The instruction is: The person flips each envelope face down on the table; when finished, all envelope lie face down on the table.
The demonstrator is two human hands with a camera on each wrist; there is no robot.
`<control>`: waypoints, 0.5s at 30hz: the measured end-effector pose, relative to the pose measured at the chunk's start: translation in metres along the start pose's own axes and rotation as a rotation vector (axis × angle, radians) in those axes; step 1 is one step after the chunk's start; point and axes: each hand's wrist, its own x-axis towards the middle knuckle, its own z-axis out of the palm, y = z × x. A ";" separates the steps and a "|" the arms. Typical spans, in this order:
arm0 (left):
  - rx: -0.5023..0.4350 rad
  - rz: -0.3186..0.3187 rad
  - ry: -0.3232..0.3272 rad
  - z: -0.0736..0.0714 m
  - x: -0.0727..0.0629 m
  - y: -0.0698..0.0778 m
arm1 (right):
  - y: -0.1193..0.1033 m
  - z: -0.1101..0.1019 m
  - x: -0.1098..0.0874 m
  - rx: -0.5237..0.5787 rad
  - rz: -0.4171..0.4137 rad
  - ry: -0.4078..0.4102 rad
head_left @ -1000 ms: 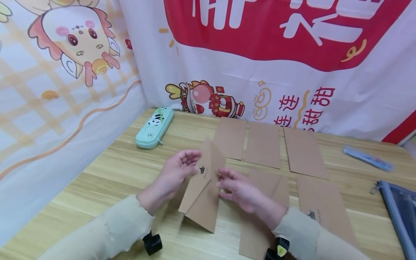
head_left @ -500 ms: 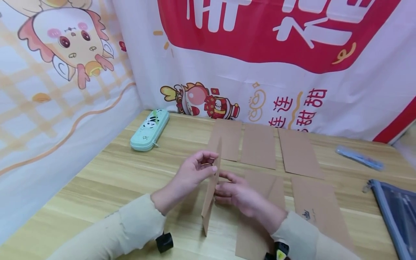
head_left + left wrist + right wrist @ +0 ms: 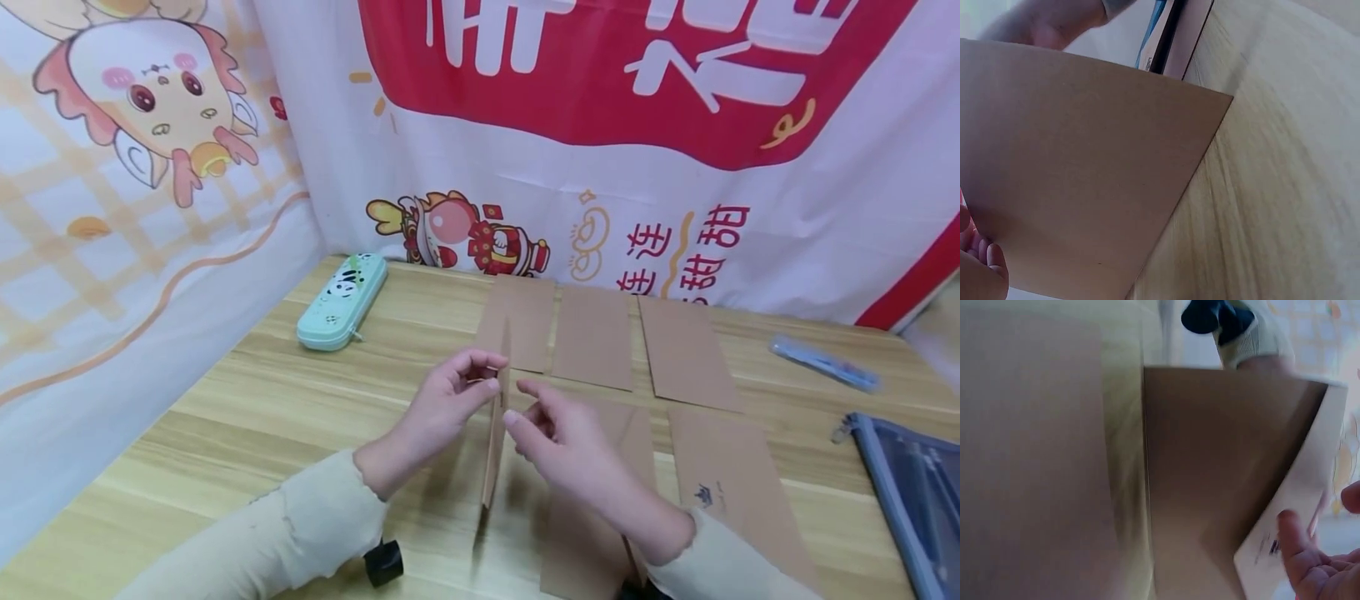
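Observation:
A kraft-paper envelope (image 3: 495,454) stands on its long edge on the table, nearly edge-on in the head view. My left hand (image 3: 446,404) pinches it near the top, from the left side. Its plain back (image 3: 1091,162) fills much of the left wrist view, with curled fingers (image 3: 994,259) at the lower left. To the right of the envelope, my right hand (image 3: 573,450) has its thumb and index finger apart and holds nothing. The right wrist view shows the slanted flap (image 3: 1294,506) with a small dark print, and a finger (image 3: 1294,540) overlapping it.
More brown envelopes (image 3: 592,337) lie flat behind and to the right, one with a crown print (image 3: 702,496). A mint panda pencil case (image 3: 342,304) stands at the back left. On the right are a thin blue packet (image 3: 825,362) and a blue-edged zip pouch (image 3: 881,492).
The envelope has turned from showing its flap side to nearly edge-on. My left hand moved right with it. My right hand has come off its right face, thumb and index finger spreading.

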 end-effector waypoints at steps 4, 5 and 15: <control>0.027 -0.005 0.014 -0.002 -0.001 0.000 | -0.007 0.008 -0.004 -0.032 -0.050 -0.020; 0.032 -0.009 0.017 -0.002 -0.001 0.000 | -0.007 0.011 -0.004 -0.035 -0.049 -0.021; 0.041 -0.014 0.014 -0.005 -0.002 -0.006 | -0.004 0.027 -0.002 0.110 0.029 -0.082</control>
